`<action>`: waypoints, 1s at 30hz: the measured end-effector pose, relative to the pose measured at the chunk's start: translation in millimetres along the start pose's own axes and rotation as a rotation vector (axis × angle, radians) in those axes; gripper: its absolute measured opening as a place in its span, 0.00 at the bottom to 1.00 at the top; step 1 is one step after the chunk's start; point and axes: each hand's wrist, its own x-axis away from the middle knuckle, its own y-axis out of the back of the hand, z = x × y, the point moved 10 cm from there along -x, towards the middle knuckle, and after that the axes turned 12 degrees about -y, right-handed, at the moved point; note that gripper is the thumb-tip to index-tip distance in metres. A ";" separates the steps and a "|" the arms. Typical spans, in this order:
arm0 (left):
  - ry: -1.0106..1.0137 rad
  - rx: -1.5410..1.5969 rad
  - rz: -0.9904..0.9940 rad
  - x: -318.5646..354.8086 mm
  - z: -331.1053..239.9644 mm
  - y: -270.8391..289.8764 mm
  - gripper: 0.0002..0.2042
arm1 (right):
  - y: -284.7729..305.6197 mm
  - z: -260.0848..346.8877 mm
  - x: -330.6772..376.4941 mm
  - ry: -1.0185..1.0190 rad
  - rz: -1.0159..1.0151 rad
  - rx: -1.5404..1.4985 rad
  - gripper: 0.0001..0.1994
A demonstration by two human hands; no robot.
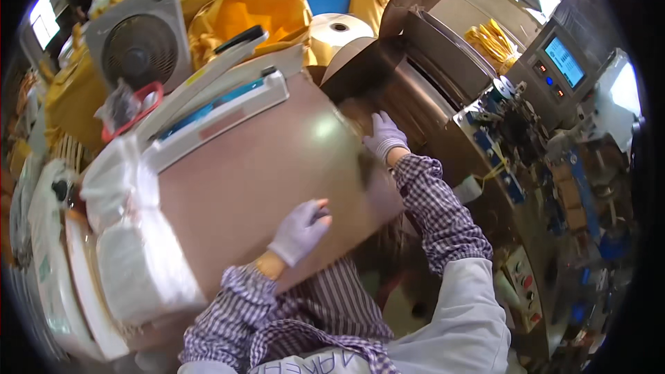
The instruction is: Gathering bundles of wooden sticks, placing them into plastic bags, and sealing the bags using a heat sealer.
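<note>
My left hand [299, 233], in a pale lilac glove with bare fingertips, hovers over the near part of the brown tabletop [249, 166]. Its fingers are curled together, and whatever they may hold is too small to make out. Farther off to the right, my right hand [386, 137] reaches past the table's edge toward the brown metal chute [409, 100] of a machine. Its gloved fingers are stretched out and somewhat apart, with nothing visible in them. I cannot tell whether they touch the metal. A blurred, see-through patch [377, 190] lies at the table's right corner.
White plastic-wrapped stacks [145, 263] line the table's left side. A long white sealer-like device [218, 121] spans its far edge, before a grey fan [140, 48] and a yellow sack [253, 17]. To the right stand machine parts [516, 118] and a control screen [564, 62].
</note>
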 end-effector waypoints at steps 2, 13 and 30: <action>0.025 -0.211 0.032 -67.4 43.9 -33.8 0.23 | -38.2 -31.2 -72.9 -0.142 0.157 -0.052 0.36; 0.064 -0.600 -0.231 -256.8 111.9 -24.8 0.46 | -57.3 -90.2 -212.2 -0.364 0.320 -0.202 0.37; 0.349 1.103 -0.452 -129.1 86.0 44.6 0.35 | -49.6 115.1 -29.5 0.387 0.581 -0.717 0.36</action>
